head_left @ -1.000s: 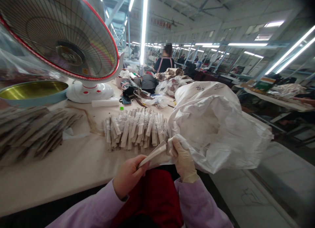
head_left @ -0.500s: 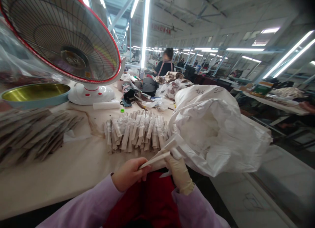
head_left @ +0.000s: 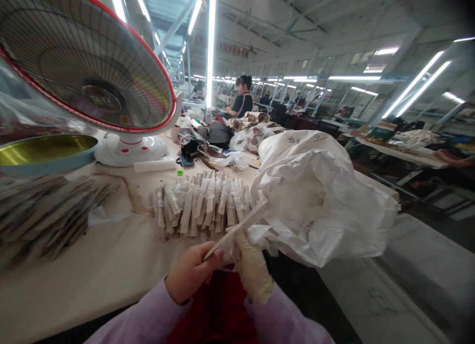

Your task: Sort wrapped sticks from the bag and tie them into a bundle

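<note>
Left grip [head_left: 195,270] pinches a slim, flat, pale strip [head_left: 259,212]; smooth-gloved right grip [head_left: 253,267] clasps crinkled white film [head_left: 259,233].

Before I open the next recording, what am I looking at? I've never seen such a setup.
There's no machine here, only a person's bare left hand and gloved right hand, seen from a head-worn camera looking forward and down. The left pinches a flat pale piece; the right is against it, its exact grip unclear. The table holds a row of wrapped bundles and, to its left, a heap of strips. Behind are a round wire-fronted appliance and a blue pan; an open white sack lies at right.
</note>
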`<action>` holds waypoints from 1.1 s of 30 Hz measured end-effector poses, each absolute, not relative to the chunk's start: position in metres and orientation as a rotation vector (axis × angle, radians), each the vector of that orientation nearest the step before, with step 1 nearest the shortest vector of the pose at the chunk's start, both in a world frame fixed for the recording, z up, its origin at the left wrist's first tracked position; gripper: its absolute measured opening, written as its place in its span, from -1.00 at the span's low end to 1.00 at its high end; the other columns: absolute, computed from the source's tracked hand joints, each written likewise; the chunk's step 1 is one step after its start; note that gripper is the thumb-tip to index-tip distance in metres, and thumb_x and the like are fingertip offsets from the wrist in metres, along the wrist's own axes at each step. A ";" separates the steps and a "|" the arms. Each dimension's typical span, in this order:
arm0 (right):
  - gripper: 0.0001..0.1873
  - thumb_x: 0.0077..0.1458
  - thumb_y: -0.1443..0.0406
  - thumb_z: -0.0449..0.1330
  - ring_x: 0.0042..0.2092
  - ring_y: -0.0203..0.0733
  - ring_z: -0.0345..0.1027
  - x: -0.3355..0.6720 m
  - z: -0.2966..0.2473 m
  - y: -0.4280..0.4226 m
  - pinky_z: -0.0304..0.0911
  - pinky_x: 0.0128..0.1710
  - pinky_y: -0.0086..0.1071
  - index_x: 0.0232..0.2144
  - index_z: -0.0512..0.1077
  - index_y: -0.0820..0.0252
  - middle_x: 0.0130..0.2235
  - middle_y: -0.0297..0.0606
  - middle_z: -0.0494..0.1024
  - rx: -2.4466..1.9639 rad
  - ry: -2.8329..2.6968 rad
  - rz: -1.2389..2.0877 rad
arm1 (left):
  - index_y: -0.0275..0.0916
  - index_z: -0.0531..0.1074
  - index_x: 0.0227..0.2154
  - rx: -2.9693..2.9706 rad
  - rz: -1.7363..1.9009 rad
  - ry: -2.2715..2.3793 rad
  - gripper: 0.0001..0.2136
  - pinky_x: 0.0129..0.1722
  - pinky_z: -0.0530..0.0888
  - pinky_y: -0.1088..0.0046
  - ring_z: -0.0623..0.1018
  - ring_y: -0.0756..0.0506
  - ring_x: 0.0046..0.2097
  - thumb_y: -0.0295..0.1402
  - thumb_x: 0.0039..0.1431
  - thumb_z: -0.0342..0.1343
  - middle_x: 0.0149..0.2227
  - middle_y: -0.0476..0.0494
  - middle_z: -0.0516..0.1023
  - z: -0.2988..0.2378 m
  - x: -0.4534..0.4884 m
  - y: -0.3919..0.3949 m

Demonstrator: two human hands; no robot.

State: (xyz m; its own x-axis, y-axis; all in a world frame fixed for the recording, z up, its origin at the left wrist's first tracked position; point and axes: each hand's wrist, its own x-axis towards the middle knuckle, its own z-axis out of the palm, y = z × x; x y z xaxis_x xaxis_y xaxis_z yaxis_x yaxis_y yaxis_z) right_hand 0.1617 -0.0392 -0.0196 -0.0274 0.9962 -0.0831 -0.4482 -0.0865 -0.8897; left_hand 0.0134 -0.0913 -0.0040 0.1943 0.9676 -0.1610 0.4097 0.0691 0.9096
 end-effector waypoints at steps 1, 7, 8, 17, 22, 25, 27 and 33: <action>-0.64 -0.15 0.04 0.27 -0.60 -0.41 0.05 0.158 -0.021 -0.044 -0.02 -0.66 -0.49 -0.44 0.37 0.20 -0.61 -0.45 0.25 -0.911 -0.831 1.521 | -0.23 0.18 -0.56 1.518 0.741 1.389 -0.62 -0.61 0.14 0.57 0.19 0.08 -0.64 -0.01 0.12 -0.18 -0.73 0.12 0.18 -0.004 0.013 -0.090; -0.62 -0.13 0.05 0.26 -0.66 -0.51 -0.27 0.163 -0.017 -0.039 -0.25 -0.71 -0.54 -0.60 0.29 0.22 -0.72 -0.58 -0.07 -0.790 -0.680 1.670 | -0.23 0.20 -0.56 1.549 0.628 1.401 -0.66 -0.64 0.12 0.58 0.21 0.07 -0.64 -0.06 0.12 -0.17 -0.70 0.12 0.17 0.002 0.003 -0.100; -0.63 -0.15 0.07 0.29 -0.66 -0.51 -0.27 0.160 -0.017 -0.039 -0.24 -0.71 -0.54 -0.60 0.29 0.22 -0.71 -0.58 -0.08 -0.807 -0.653 1.686 | -0.23 0.20 -0.56 1.552 0.648 1.421 -0.67 -0.64 0.12 0.58 0.21 0.07 -0.64 -0.08 0.12 -0.17 -0.70 0.12 0.18 0.003 0.003 -0.103; -0.65 -0.08 0.11 0.25 -0.63 -0.50 -0.24 0.156 -0.006 -0.045 -0.15 -0.71 -0.61 -0.25 0.45 0.18 -0.63 -0.55 -0.04 -0.816 -0.728 1.719 | -0.30 0.38 -0.21 1.725 0.775 2.182 -0.73 -0.26 0.34 0.45 0.48 -0.09 -0.30 -0.35 0.11 -0.14 -0.33 -0.17 0.52 0.023 -0.066 -0.106; -0.71 -0.13 0.17 0.27 -0.56 -0.43 0.06 0.156 -0.010 -0.049 0.13 -0.62 -0.54 -0.27 0.49 0.08 -0.52 -0.43 0.27 -0.844 -0.889 1.657 | -0.37 0.13 0.11 1.660 0.479 2.665 -0.54 -0.20 0.37 0.32 0.50 -0.21 -0.16 -0.45 0.11 -0.17 -0.11 -0.37 0.47 0.013 -0.097 -0.048; -0.54 -0.22 0.25 0.33 -0.46 -0.36 0.23 0.166 -0.019 -0.048 0.29 -0.43 -0.49 -0.16 0.46 0.02 -0.43 -0.40 0.41 -0.905 -1.119 1.446 | -0.35 0.19 0.06 1.670 0.392 2.648 -0.57 -0.23 0.38 0.27 0.49 -0.25 -0.16 -0.46 0.10 -0.16 -0.12 -0.39 0.45 0.004 -0.086 -0.013; -0.43 -0.25 0.29 0.35 -0.31 -0.30 0.33 0.176 -0.022 -0.045 0.32 -0.25 -0.48 -0.07 0.41 0.02 -0.32 -0.36 0.49 -1.007 -1.272 1.323 | -0.35 0.29 -0.03 1.688 0.388 2.609 -0.64 -0.24 0.39 0.25 0.49 -0.26 -0.17 -0.42 0.10 -0.15 -0.12 -0.39 0.43 0.000 -0.077 0.000; -0.35 -0.19 0.24 0.32 0.05 -0.18 0.26 0.183 -0.027 -0.031 0.15 0.11 -0.33 0.03 0.29 -0.09 0.05 -0.38 0.38 -0.837 -1.063 1.614 | -0.30 0.43 -0.20 1.759 0.608 2.395 -0.68 -0.18 0.35 0.31 0.45 -0.16 -0.20 -0.24 0.14 -0.12 -0.18 -0.29 0.44 0.009 -0.076 -0.015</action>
State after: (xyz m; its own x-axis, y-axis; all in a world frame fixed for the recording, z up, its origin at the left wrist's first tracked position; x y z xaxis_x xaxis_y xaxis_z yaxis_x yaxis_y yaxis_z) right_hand 0.1829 -0.0311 -0.0271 -0.2721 0.9619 -0.0257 -0.3562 -0.1255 -0.9260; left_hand -0.0762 -0.0146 0.0086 -0.3235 0.9348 0.1465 0.8914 0.2492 0.3785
